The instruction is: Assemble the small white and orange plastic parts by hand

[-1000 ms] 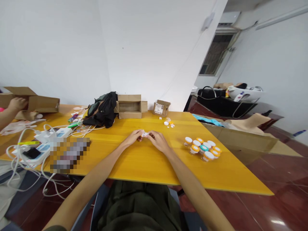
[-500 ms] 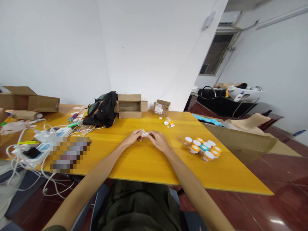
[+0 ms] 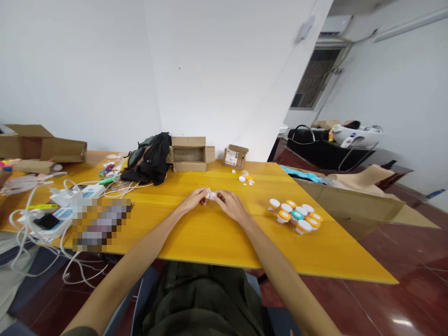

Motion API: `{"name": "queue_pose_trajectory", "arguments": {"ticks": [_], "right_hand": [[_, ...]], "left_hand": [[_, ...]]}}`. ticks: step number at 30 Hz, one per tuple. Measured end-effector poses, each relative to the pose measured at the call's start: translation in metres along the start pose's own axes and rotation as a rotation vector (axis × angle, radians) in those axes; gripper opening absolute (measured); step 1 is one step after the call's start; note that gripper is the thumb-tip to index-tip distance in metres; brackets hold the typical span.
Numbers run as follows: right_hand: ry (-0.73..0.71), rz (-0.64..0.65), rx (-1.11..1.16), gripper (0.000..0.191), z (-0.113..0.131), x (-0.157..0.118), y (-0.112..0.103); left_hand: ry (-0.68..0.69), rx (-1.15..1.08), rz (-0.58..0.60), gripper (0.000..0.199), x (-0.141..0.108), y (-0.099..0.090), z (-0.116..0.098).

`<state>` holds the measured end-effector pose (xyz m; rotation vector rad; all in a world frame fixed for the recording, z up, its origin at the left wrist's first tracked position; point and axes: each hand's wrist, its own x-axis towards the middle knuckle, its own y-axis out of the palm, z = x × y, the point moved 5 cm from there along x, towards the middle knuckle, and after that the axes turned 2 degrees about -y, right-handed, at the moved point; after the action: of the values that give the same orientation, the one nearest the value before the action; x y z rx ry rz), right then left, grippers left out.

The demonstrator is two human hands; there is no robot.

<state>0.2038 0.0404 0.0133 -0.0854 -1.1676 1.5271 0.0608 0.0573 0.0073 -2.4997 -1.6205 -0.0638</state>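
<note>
Near the middle of the yellow table (image 3: 217,242), my left hand (image 3: 196,198) and my right hand (image 3: 228,203) meet at a small white patterned piece (image 3: 212,196). Fingers of both hands are closed on its two sides, and they cover part of it. To the right stand several small clear jars (image 3: 297,215) with white, orange and teal lids. Beyond my hands lie a white lid (image 3: 242,178), an orange lid (image 3: 249,178) and some small white pieces (image 3: 250,183).
An open cardboard box (image 3: 189,159), a smaller box (image 3: 235,157) and a black bag (image 3: 150,158) stand along the wall. On the left are power strips (image 3: 63,218) with white cables and a pixelated object (image 3: 103,225). Another person's hand shows at the far left edge.
Both my hands stay in place on the white patterned piece, which shows slightly differently between the fingers. At the far left, the other person's hand has shifted a little.
</note>
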Motion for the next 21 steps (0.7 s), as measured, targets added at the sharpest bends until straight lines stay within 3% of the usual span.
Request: {"name": "queue_pose_trajectory", "arguments": {"ticks": [21], "right_hand": [[-0.136,-0.06,0.004,0.011,0.013,-0.002,-0.007]], "left_hand": [[-0.058,-0.059,-0.009,0.044,-0.001,0.001,0.0]]}}
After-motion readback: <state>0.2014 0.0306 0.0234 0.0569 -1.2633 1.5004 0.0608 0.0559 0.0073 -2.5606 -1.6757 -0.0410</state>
